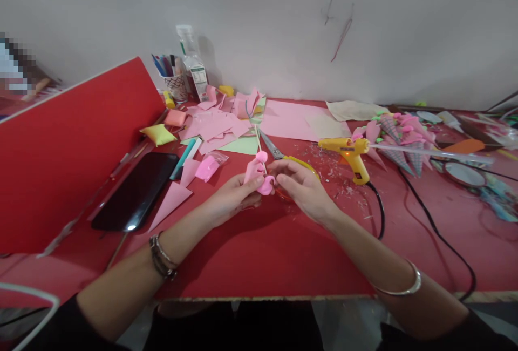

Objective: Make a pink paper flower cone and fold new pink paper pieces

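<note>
In the middle of the head view, my left hand [234, 194] is closed on a soft pink clay piece [266, 185], thumb on top. A rounded pink lump [261, 156] sits just above it, beside a thin pale stick [259, 143] pointing up and away. My right hand [301, 186] comes in from the other side, its thumb and fingertips pinching at the clay's right edge. Behind the right fingers lie scissors [297, 164] with yellow handles, partly hidden. A clear packet of pink clay [210, 167] rests left of my hands.
A yellow glue gun [352, 156] with a long glue stick and black cord lies at right, near several pink and checked cones [399, 137]. Pink paper scraps [214, 127] spread behind. At left are a phone [135, 191], markers [186, 157] and a standing red board [76, 151].
</note>
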Demonstrator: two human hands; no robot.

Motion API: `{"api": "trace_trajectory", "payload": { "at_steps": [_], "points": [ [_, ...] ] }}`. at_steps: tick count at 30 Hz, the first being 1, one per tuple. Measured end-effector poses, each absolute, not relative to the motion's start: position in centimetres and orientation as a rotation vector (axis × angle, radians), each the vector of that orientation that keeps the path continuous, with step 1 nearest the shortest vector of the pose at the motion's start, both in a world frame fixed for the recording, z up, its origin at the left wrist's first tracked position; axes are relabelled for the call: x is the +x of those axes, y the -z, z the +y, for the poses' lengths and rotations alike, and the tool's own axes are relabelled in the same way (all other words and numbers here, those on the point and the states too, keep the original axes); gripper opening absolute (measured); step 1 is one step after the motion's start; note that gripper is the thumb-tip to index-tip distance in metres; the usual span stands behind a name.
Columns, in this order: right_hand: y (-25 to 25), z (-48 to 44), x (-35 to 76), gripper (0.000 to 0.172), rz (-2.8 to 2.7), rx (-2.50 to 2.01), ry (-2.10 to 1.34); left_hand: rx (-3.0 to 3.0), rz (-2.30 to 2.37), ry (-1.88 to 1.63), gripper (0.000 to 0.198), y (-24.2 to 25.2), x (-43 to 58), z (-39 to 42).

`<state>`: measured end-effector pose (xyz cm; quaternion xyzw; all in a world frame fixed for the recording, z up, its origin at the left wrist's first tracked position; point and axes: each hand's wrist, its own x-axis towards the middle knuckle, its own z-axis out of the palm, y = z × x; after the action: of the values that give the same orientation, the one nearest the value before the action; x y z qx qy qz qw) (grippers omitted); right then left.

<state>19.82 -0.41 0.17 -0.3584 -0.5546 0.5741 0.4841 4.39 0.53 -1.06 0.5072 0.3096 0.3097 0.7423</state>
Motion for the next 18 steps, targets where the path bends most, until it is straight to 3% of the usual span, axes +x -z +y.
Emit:
{"api": "trace_trajectory", "payload": {
  "at_steps": [6,18],
  "points": [
    [-0.34,-0.58,19.41,0.006,-1.582,-0.979,-1.061,1.131,0.764,-0.714,0.036,1.13,4.56,0.56],
    [-0.61,-0.91,19.42,0.006,-1.653,-1.052,-1.0,1.306,0.907,-0.764,0.029,1.18,4.47,0.47]
  ]
}}
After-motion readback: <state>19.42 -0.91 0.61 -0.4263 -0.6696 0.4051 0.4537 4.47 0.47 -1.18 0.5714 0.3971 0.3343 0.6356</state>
